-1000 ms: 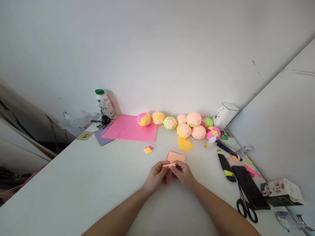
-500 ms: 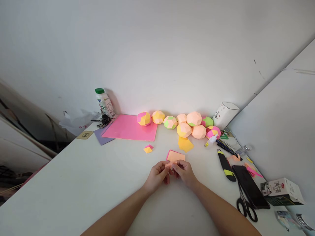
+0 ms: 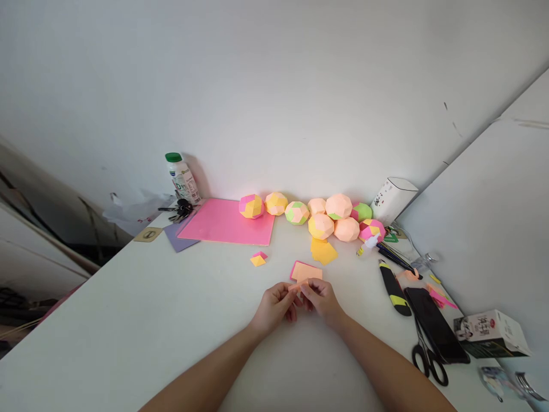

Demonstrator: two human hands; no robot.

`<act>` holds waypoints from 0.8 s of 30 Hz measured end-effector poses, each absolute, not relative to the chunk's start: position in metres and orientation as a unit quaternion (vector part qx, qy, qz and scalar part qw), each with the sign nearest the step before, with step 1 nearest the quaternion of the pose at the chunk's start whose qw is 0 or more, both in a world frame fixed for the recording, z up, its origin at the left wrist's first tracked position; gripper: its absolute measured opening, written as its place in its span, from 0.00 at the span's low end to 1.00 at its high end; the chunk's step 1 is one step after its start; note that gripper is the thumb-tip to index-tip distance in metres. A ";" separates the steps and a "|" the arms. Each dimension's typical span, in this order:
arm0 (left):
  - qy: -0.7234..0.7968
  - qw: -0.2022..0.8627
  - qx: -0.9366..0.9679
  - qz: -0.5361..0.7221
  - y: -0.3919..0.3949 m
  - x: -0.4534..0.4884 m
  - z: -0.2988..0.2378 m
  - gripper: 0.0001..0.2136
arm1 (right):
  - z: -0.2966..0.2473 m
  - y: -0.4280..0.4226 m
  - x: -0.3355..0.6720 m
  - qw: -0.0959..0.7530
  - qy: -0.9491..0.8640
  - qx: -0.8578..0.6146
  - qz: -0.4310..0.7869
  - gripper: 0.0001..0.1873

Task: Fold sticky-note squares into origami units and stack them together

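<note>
My left hand (image 3: 274, 309) and my right hand (image 3: 322, 300) meet over the white table (image 3: 128, 320), fingers pinched together on a small folded orange paper piece (image 3: 295, 286). Just beyond them lies a small stack of orange and pink paper squares (image 3: 305, 270). A tiny folded yellow and pink piece (image 3: 258, 258) lies farther left, and loose yellow squares (image 3: 322, 250) lie farther back.
Several paper balls (image 3: 338, 217) line the wall beside a large pink sheet (image 3: 227, 222), a purple sheet (image 3: 178, 237), keys (image 3: 178, 210) and a green-capped bottle (image 3: 181, 178). At right lie a white cup (image 3: 392, 199), pens (image 3: 392, 257), a utility knife (image 3: 392, 289), a phone (image 3: 433, 323), scissors (image 3: 429, 360) and a carton (image 3: 489, 335).
The orange strip that stuck out flat between my fingers a second ago is now folded smaller and mostly hidden by my fingertips. My hands have hardly shifted.
</note>
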State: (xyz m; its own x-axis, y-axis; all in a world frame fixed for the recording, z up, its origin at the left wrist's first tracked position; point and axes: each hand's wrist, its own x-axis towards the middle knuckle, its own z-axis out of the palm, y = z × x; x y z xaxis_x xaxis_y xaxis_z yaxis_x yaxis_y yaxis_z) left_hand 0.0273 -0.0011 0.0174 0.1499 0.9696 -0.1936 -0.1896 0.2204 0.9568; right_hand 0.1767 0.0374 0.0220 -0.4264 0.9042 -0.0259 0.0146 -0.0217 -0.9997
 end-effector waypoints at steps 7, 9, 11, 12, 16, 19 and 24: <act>0.467 0.627 0.429 0.453 -0.001 0.028 0.016 0.16 | 0.019 0.038 0.177 0.373 -0.600 -0.383 0.596 0.18; 0.472 0.623 0.432 0.450 -0.001 0.028 0.016 0.16 | 0.019 0.038 0.177 0.372 -0.603 -0.382 0.593 0.18; 0.478 0.620 0.433 0.448 -0.001 0.029 0.016 0.16 | 0.019 0.038 0.178 0.367 -0.605 -0.383 0.594 0.17; 0.480 0.619 0.433 0.447 -0.001 0.029 0.016 0.16 | 0.020 0.038 0.178 0.365 -0.606 -0.384 0.594 0.18; 0.481 0.622 0.431 0.443 -0.001 0.029 0.017 0.17 | 0.019 0.037 0.178 0.364 -0.608 -0.385 0.590 0.18; 0.478 0.627 0.428 0.442 -0.001 0.028 0.018 0.16 | 0.019 0.037 0.177 0.366 -0.609 -0.387 0.587 0.18; 0.464 0.630 0.433 0.447 -0.001 0.027 0.018 0.16 | 0.019 0.037 0.177 0.368 -0.609 -0.390 0.584 0.18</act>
